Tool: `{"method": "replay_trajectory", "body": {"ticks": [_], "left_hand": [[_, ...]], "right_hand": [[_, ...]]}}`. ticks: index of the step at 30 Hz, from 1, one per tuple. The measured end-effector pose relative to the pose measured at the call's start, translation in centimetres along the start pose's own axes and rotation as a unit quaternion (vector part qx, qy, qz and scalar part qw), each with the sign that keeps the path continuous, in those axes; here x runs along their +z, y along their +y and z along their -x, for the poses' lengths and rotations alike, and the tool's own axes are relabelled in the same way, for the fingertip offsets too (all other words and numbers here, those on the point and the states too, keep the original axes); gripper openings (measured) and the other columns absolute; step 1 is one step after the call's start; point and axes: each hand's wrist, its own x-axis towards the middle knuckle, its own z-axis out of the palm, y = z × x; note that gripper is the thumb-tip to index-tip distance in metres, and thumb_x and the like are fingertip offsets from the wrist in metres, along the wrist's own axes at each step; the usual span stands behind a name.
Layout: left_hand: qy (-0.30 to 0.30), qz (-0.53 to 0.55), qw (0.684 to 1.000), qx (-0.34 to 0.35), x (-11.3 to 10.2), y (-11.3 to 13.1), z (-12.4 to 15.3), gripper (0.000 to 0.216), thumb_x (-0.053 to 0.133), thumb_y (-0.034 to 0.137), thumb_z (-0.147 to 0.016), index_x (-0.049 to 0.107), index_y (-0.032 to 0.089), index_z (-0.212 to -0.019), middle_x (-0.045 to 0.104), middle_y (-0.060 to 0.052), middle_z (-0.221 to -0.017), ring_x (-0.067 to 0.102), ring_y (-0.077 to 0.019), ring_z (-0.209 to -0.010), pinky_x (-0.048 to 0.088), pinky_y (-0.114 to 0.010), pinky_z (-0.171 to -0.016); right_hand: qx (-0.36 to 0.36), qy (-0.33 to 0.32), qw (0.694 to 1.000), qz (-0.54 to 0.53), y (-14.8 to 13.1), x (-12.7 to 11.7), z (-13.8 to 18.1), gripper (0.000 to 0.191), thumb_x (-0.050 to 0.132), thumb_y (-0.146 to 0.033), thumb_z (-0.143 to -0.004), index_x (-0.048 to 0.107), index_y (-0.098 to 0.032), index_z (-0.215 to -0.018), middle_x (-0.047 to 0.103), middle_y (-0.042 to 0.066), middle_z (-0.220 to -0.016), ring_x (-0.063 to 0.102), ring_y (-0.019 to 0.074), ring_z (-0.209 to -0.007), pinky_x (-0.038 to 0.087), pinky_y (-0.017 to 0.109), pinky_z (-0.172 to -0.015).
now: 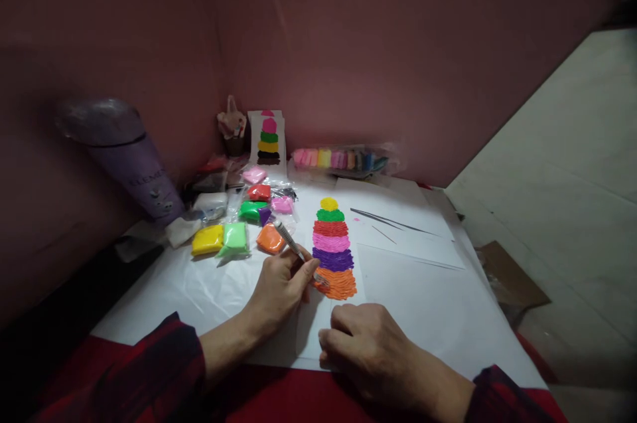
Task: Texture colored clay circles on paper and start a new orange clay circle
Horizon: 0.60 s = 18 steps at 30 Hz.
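My left hand [286, 280] pinches a slim whitish pen [288, 236] with markings along its barrel. The pen's lower end reaches the bottom orange band of a layered, ridged clay picture [332, 244]. Above that orange band come purple, pink, red, green and yellow ones, narrowing to the top. My right hand [368, 346] rests closed on the lower edge of the paper [309, 337], just below the picture. Its curled fingers hide whatever may be inside.
Left of the picture lie several bagged clay packs, among them yellow [208, 239] and orange [270, 238]. A purple bottle [134, 170] stands at far left. Behind are a card with a similar picture [269, 144] and a bag of coloured clay [343, 159]. Dark tweezers [383, 218] lie at right.
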Motion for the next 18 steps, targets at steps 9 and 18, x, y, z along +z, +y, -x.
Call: {"method": "replay_trajectory", "body": {"ticks": [9, 18], "left_hand": [[-0.023, -0.015, 1.0, 0.005, 0.43, -0.18, 0.18, 0.019, 0.054, 0.036, -0.088, 0.056, 0.019, -0.082, 0.05, 0.005, -0.051, 0.048, -0.0103, -0.042, 0.038, -0.021, -0.042], [-0.036, -0.108, 0.989, 0.094, 0.0, -0.34, -0.18, 0.013, 0.05, 0.027, -0.089, 0.058, 0.018, -0.087, 0.05, 0.004, -0.06, 0.044, -0.0095, -0.05, 0.038, -0.022, -0.05]], "right_hand": [[-0.003, -0.005, 1.0, 0.017, 0.21, 0.43, 0.36, 0.023, 0.048, -0.027, -0.091, 0.058, -0.018, -0.072, 0.052, 0.0, -0.067, 0.032, 0.0124, -0.052, 0.016, 0.029, -0.05], [0.002, -0.006, 1.0, 0.014, 0.17, 0.27, 0.27, 0.022, 0.048, -0.026, -0.092, 0.057, -0.018, -0.073, 0.052, 0.0, -0.067, 0.032, 0.0126, -0.053, 0.017, 0.03, -0.05]]}}
